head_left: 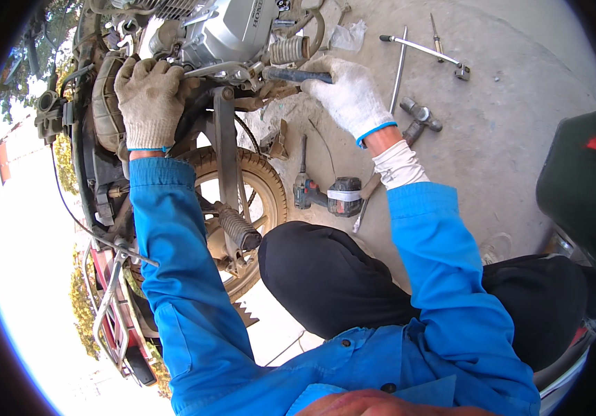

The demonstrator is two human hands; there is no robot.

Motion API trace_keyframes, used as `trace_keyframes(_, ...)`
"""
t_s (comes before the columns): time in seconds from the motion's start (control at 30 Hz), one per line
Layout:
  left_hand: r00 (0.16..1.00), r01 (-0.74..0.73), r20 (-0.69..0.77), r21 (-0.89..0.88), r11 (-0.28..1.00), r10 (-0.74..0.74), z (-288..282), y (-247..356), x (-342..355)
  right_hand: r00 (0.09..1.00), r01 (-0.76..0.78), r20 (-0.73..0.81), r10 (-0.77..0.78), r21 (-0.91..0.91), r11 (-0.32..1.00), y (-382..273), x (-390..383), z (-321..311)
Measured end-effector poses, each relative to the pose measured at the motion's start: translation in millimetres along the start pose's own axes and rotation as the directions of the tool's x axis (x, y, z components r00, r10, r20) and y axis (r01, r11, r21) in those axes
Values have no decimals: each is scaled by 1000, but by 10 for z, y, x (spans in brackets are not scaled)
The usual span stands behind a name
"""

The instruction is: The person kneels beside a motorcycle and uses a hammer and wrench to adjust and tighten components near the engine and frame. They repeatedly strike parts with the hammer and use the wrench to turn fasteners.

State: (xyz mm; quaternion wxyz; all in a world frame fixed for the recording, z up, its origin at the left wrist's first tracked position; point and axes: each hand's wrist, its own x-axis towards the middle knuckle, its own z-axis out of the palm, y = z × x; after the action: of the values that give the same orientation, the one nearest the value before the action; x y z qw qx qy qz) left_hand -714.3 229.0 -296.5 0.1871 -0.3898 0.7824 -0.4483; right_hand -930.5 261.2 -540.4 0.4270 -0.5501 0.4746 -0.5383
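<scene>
Where a ribbed rubber footrest sits just beside the silver engine cover, I can see a dark bar, dull and rounded, low along the motorcycle. Its long axis runs almost straight across the person's front, one blunt end pointing right, the other toward the machine. The gloved right hand has that blunt end pinched between thumb and fingers, forearm angling inward. The gloved left hand reaches straight ahead, back upward, knuckles bent beside the engine; whether its grip has closed on anything, I can't tell. A cordless drill lies on the floor.
</scene>
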Motion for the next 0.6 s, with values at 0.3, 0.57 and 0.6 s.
trace_keyframes(0.3, 999, 19, -34, 49, 999, -17, 30, 7, -15, 999, -40, 31, 38, 76, 996, 3, 46, 53)
trace_keyframes(0.57, 995, 5, -100, 43, 999, -1, 137, -25, -48, 1000, 0, 15, 0, -10, 1000, -47, -9, 101)
trace_keyframes(0.6, 994, 2, -112, 36, 999, 2, 143, -23, -49, 1000, 4, 7, -4, -13, 1000, -44, -18, 111)
